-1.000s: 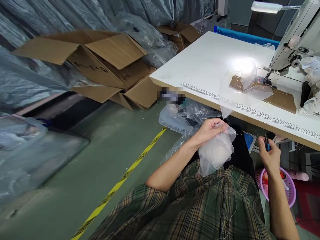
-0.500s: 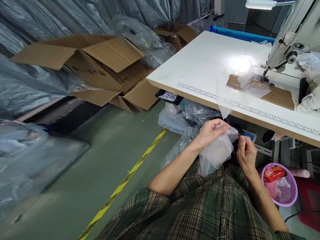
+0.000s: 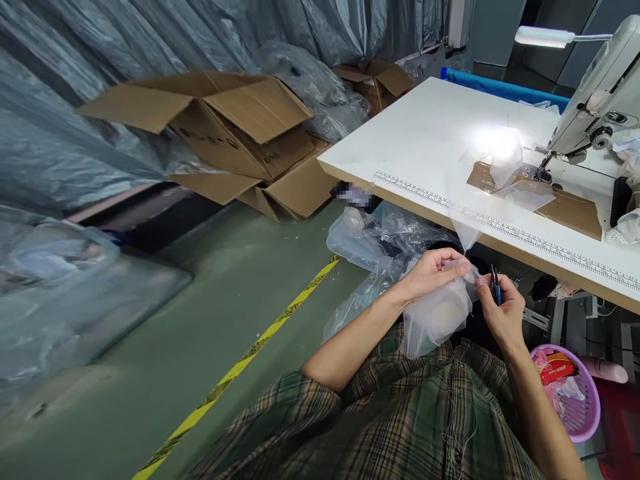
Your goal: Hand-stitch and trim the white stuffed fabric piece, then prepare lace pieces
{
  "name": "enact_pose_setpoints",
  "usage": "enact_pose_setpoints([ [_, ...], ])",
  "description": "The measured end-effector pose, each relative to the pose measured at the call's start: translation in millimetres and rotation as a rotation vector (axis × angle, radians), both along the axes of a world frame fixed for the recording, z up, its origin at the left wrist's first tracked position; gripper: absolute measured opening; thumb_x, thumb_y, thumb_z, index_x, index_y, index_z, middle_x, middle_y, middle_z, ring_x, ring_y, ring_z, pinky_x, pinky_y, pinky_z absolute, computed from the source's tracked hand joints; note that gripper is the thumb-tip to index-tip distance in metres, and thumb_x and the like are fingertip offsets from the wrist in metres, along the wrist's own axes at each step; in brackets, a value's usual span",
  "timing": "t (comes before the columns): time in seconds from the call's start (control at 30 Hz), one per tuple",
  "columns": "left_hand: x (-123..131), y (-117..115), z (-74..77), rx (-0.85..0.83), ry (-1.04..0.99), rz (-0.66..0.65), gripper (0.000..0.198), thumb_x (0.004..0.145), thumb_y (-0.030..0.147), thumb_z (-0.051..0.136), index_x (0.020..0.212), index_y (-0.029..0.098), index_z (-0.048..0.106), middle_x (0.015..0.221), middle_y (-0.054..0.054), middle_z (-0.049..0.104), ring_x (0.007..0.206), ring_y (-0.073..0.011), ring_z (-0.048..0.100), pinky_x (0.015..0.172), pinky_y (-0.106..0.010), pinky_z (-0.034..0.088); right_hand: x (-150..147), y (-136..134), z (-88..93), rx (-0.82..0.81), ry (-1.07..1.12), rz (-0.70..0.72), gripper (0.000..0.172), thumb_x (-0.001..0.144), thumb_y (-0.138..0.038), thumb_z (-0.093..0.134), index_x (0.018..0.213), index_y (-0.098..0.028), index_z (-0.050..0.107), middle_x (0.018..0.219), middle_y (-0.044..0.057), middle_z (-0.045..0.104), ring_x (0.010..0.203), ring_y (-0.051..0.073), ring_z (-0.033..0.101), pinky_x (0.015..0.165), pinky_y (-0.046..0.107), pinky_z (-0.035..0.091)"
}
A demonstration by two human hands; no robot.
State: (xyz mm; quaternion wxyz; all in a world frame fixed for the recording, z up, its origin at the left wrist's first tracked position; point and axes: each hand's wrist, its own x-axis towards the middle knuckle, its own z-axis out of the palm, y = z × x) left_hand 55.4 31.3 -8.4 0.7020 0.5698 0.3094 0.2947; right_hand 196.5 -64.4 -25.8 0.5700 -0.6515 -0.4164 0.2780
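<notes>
My left hand [image 3: 434, 272] is closed on the top of a small clear plastic bag [image 3: 434, 321] that holds something pale, just below the table's front edge. My right hand [image 3: 500, 312] is closed around small blue-handled snips [image 3: 495, 289], and its fingertips pinch the bag's edge right beside my left fingers. A strip of the clear plastic runs up from my hands to the white sewing table [image 3: 430, 133]. More clear plastic pieces [image 3: 507, 160] lie on a brown board by the needle of the sewing machine [image 3: 593, 100].
Open cardboard boxes [image 3: 235, 140] lie on the green floor to the left, with a yellow tape line [image 3: 260, 347]. Crumpled clear bags [image 3: 370, 240] pile under the table. A purple basket [image 3: 575, 393] sits by my right side. Grey plastic sheeting covers the back.
My right hand came from the right, where it held the snips away from the bag, to the bag's edge beside my left hand. The view shifted slightly.
</notes>
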Motion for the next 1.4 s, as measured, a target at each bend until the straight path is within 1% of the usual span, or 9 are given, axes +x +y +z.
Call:
enact_pose_setpoints([
  [0.1,-6.1,2.2,-1.8,-0.018,0.005,0.039,0.047,0.073,0.056,0.080,0.086,0.012,0.069,0.075,-0.003,0.069,0.065,-0.0103,0.057,0.064,-0.024,0.043,5.6,2.4,1.7,-0.013,-0.046,0.040,0.044,0.079,-0.063,0.066,0.073,-0.019,0.063,0.063,-0.002,0.055,0.056,0.012,0.044,0.053,0.026,0.038],
  [0.3,-12.6,4.9,3.3,0.005,0.028,0.060,0.040,0.072,0.048,0.081,0.087,0.011,0.072,0.071,-0.002,0.066,0.066,-0.0106,0.057,0.063,-0.022,0.041,21.8,23.8,10.6,-0.137,-0.172,0.298,0.067,0.090,-0.078,0.034,0.070,-0.020,0.059,0.058,-0.001,0.051,0.054,0.014,0.044,0.051,0.027,0.034],
  [0.5,-14.3,7.6,11.1,0.040,0.049,0.059,0.032,0.070,0.039,0.078,0.083,0.010,0.072,0.072,-0.002,0.066,0.066,-0.0101,0.055,0.062,-0.022,0.041,22.6,45.5,21.0,-0.138,-0.401,0.456,0.065,0.090,-0.079,0.032,0.062,-0.022,0.046,0.054,-0.003,0.043,0.052,0.012,0.037,0.050,0.026,0.029],
  [0.7,-12.6,9.4,9.4,0.020,0.030,0.066,0.027,0.070,0.037,0.076,0.078,0.011,0.071,0.071,-0.002,0.066,0.064,-0.0093,0.054,0.061,-0.021,0.040,20.0,48.0,21.2,-0.132,-0.384,0.416,0.065,0.092,-0.078,0.028,0.068,-0.022,0.050,0.056,-0.002,0.046,0.051,0.013,0.040,0.051,0.026,0.032],
  [0.83,-12.2,10.5,6.8,-0.012,0.010,0.057,0.027,0.069,0.036,0.076,0.076,0.011,0.070,0.068,-0.001,0.064,0.062,-0.0085,0.053,0.059,-0.020,0.039,17.8,40.6,20.0,-0.124,-0.398,0.460,0.064,0.095,-0.075,0.025,0.066,-0.022,0.047,0.058,-0.001,0.048,0.053,0.013,0.042,0.051,0.025,0.033],
  [1.07,-12.9,8.0,6.0,0.003,0.017,0.050,0.028,0.071,0.037,0.075,0.076,0.010,0.068,0.064,0.000,0.061,0.060,-0.0079,0.051,0.055,-0.019,0.038,14.6,41.3,14.7,-0.091,-0.490,0.394,0.057,0.095,-0.069,0.035,0.063,-0.023,0.044,0.053,-0.003,0.043,0.050,0.012,0.037,0.050,0.026,0.028],
  [1.13,-14.0,6.1,6.8,0.042,0.022,0.038,0.027,0.074,0.037,0.074,0.077,0.010,0.068,0.064,0.001,0.061,0.059,-0.0075,0.051,0.055,-0.019,0.038,12.4,37.9,14.3,-0.060,-0.436,0.379,0.053,0.094,-0.067,0.039,0.067,-0.023,0.050,0.057,-0.002,0.047,0.053,0.013,0.041,0.052,0.026,0.031],
  [1.23,-16.7,5.6,10.8,0.148,0.048,-0.030,0.026,0.080,0.037,0.070,0.084,0.011,0.070,0.066,0.000,0.063,0.058,-0.0077,0.052,0.054,-0.019,0.039,8.2,28.0,14.8,-0.025,-0.243,0.446,0.047,0.089,-0.066,0.052,0.079,-0.021,0.060,0.066,-0.001,0.056,0.060,0.013,0.048,0.055,0.025,0.038],
  [1.4,-27.8,15.2,29.4,0.349,0.088,-0.154,0.028,0.079,0.035,0.075,0.096,0.013,0.073,0.086,-0.005,0.071,0.075,-0.0108,0.061,0.068,-0.021,0.047,3.5,11.3,18.2,-0.090,0.103,0.379,0.047,0.078,-0.066,0.070,0.076,-0.020,0.060,0.061,-0.002,0.056,0.053,0.011,0.044,0.050,0.023,0.037],
])
